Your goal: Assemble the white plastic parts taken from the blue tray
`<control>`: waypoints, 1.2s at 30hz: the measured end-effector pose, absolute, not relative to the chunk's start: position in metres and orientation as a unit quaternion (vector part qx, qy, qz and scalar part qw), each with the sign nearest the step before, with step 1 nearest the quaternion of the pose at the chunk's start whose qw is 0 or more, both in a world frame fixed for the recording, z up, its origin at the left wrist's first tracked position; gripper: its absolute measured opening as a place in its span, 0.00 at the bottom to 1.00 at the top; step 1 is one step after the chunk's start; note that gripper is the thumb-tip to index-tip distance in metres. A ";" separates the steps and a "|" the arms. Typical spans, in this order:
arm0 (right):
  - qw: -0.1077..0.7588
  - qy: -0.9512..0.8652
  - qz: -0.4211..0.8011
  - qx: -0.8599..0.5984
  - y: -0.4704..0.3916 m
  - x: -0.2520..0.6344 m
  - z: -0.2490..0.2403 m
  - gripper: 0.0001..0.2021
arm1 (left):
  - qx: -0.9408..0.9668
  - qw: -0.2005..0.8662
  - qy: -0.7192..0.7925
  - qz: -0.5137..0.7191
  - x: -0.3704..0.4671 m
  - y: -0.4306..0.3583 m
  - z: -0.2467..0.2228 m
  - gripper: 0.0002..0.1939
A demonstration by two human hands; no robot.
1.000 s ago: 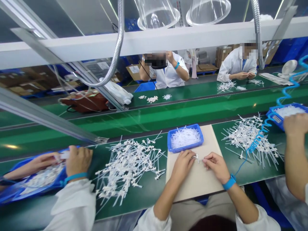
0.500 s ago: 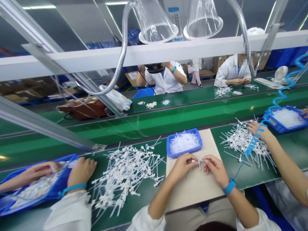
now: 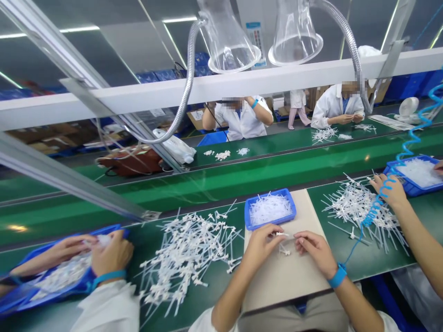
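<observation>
My left hand is closed in a pinch over the beige board. Between its thumb and forefinger is a small white plastic tube fitting, partly hidden by the fingertips. Just below it shows another white fitting; I cannot tell whether it hangs or lies on the board. To the right, my right hand has its fingers curled together, its tips a little apart from the fitting. Whatever those fingers hold, if anything, is hidden. Behind both hands a blue tray of thin clear tubes rests on the board.
A large pile of white fittings with tubes lies left of the board, a smaller pile right of it. Co-workers' hands work at a blue bin on the left; another co-worker's hand is at the right pile, near a coiled blue cord.
My hands have drawn slightly apart; both were at one white fitting before. The second fitting now shows below my left fingers. The whole view has shifted a little.
</observation>
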State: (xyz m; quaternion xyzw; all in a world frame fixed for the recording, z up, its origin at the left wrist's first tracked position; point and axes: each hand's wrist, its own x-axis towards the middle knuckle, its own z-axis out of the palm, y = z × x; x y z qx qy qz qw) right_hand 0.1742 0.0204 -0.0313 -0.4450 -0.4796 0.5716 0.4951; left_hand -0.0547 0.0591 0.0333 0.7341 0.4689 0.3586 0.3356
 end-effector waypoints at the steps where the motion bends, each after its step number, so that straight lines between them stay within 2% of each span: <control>1: 0.492 -0.482 0.570 -0.448 0.020 0.174 -0.032 0.24 | 0.727 0.332 0.473 0.369 -0.056 0.056 0.035 0.10; 7: 0.492 -0.480 0.566 -0.456 0.019 0.175 -0.031 0.23 | 0.638 0.332 0.518 0.464 -0.072 0.047 0.037 0.10; 12: 0.513 -0.455 0.585 -0.433 0.019 0.173 -0.029 0.21 | 0.610 0.253 0.556 0.505 -0.088 0.051 0.037 0.11; 17: 0.535 -0.418 0.603 -0.420 0.020 0.173 -0.027 0.30 | 0.641 0.166 0.546 0.513 -0.091 0.046 0.053 0.10; 21: 0.536 -0.368 0.638 -0.412 0.022 0.176 -0.022 0.24 | 0.699 0.274 0.476 0.458 -0.069 0.044 0.055 0.10; 24: 0.548 -0.325 0.659 -0.401 0.021 0.177 -0.018 0.21 | 0.736 0.380 0.401 0.390 -0.045 0.048 0.043 0.12; 27: 0.575 -0.319 0.638 -0.401 0.019 0.175 -0.016 0.19 | 0.749 0.442 0.351 0.346 -0.031 0.053 0.028 0.15; 31: 0.614 -0.319 0.600 -0.402 0.017 0.168 -0.016 0.16 | 0.705 0.501 0.353 0.357 -0.026 0.055 0.013 0.16; 36: 0.603 -0.287 0.636 -0.387 0.016 0.159 -0.015 0.17 | 0.557 0.611 0.404 0.392 -0.026 0.052 0.002 0.15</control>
